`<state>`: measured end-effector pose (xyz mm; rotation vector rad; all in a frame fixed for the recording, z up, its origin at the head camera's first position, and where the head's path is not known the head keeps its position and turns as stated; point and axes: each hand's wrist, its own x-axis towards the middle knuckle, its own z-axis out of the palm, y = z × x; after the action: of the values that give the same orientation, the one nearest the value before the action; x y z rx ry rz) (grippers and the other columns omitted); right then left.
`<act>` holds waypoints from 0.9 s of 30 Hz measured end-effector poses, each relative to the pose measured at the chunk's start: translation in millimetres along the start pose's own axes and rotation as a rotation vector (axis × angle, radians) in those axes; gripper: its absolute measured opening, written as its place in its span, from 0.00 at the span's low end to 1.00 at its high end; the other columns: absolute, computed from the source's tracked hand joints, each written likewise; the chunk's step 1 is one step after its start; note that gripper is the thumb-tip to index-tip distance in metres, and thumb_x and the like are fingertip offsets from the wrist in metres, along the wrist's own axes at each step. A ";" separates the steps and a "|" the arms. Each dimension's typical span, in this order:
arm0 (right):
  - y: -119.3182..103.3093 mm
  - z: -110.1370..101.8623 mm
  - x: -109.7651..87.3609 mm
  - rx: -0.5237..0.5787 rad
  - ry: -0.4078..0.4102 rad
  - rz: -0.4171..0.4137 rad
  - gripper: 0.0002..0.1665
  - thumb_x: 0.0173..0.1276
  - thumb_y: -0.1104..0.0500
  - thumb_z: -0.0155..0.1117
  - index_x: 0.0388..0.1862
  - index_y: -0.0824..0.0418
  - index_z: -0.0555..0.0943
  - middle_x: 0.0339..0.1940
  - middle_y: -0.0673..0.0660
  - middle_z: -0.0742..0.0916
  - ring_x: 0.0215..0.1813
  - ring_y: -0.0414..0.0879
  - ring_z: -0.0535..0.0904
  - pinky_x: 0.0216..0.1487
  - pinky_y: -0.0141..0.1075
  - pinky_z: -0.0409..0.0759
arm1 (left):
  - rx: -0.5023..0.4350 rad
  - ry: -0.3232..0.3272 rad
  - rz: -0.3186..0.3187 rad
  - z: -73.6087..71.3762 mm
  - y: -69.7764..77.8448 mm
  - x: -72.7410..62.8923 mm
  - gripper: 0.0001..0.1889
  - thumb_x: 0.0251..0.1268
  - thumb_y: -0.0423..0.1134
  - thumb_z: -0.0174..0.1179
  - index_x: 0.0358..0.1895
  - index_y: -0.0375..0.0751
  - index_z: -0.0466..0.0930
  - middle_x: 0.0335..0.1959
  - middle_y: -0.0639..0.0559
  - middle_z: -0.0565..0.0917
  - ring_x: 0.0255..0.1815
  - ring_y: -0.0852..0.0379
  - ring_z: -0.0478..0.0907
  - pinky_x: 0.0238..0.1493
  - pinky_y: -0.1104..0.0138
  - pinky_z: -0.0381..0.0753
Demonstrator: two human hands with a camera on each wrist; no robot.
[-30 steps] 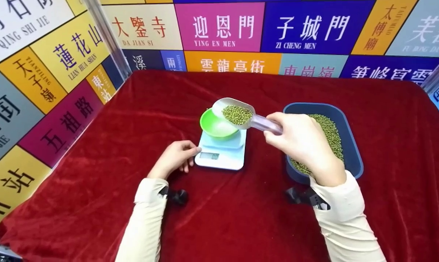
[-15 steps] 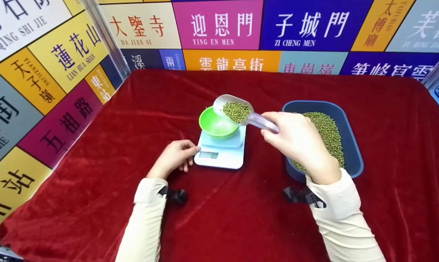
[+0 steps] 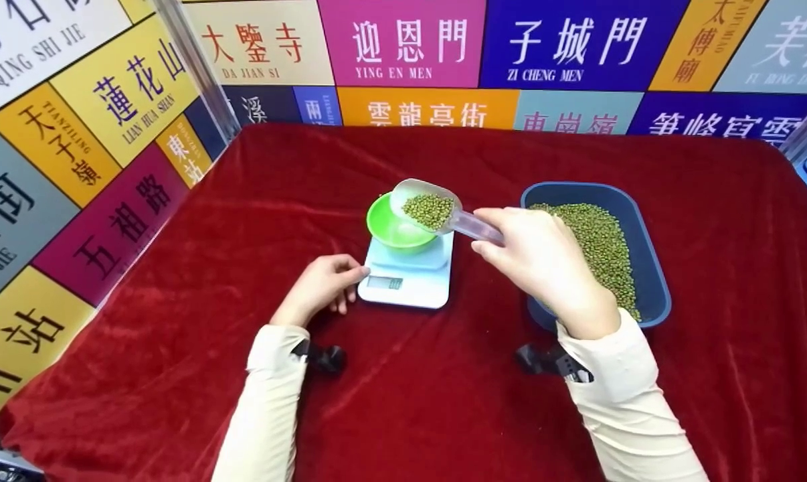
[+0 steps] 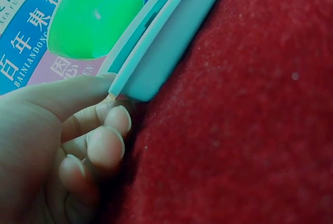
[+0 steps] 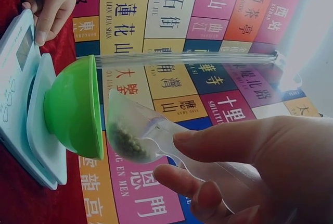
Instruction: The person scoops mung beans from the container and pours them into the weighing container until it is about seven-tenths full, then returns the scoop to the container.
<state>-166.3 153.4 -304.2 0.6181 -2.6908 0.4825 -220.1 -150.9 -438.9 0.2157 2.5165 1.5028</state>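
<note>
My right hand point(image 3: 544, 264) grips the handle of a clear plastic scoop point(image 3: 467, 224), which carries a small heap of green mung beans point(image 3: 428, 211). The scoop's lip hangs over the rim of a green bowl point(image 3: 403, 241). In the right wrist view the scoop point(image 5: 135, 125) is apart from the bowl point(image 5: 75, 107), with beans at its lower side. The bowl stands on a white kitchen scale point(image 3: 410, 291) with a small display. My left hand point(image 3: 320, 288) pinches the scale's near left corner, thumb on top, as the left wrist view shows at the scale's edge point(image 4: 156, 57).
A blue tub point(image 3: 656, 281) of mung beans stands right of the scale, partly behind my right hand and forearm. Red cloth point(image 3: 403, 402) covers the table. Panels with large lettering point(image 3: 403, 43) rise behind and at the left.
My right hand has shifted slightly left with the scoop, which stays above the bowl with its beans. My left hand has stayed at the scale's corner.
</note>
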 end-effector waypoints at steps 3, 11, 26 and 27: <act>-0.8 1.5 -0.3 0.000 -0.007 -0.001 0.18 0.54 0.54 0.66 0.45 0.54 0.79 0.28 0.50 0.82 0.31 0.50 0.78 0.32 0.47 0.74 | 0.000 -0.002 0.000 0.0 -0.3 0.2 0.15 0.56 0.53 0.59 0.29 0.43 0.78 0.15 0.41 0.76 0.07 0.51 0.71 0.10 0.58 0.74; -4.5 5.4 -0.5 -0.026 -0.009 -0.019 0.20 0.54 0.54 0.67 0.47 0.54 0.78 0.27 0.51 0.81 0.30 0.49 0.77 0.29 0.47 0.74 | -0.009 -0.001 -0.015 -0.1 0.6 0.0 0.15 0.55 0.52 0.60 0.29 0.43 0.78 0.15 0.41 0.76 0.06 0.52 0.71 0.10 0.59 0.75; -8.0 7.2 -1.0 -0.042 0.019 -0.031 0.17 0.53 0.55 0.68 0.43 0.54 0.78 0.24 0.50 0.78 0.27 0.48 0.76 0.26 0.45 0.73 | 0.001 0.000 -0.015 -0.4 1.0 -1.0 0.15 0.55 0.53 0.59 0.30 0.43 0.78 0.15 0.41 0.76 0.07 0.52 0.71 0.10 0.59 0.75; -8.4 7.4 -1.0 -0.046 0.021 -0.030 0.16 0.53 0.55 0.68 0.41 0.54 0.78 0.23 0.50 0.78 0.26 0.48 0.76 0.25 0.45 0.72 | 0.000 0.000 -0.015 -0.4 0.9 -1.1 0.15 0.55 0.53 0.59 0.30 0.43 0.78 0.15 0.41 0.76 0.07 0.52 0.71 0.10 0.59 0.75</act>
<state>-163.3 143.8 -309.0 0.6359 -2.6615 0.4159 -219.1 -151.1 -437.9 0.1959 2.5124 1.4971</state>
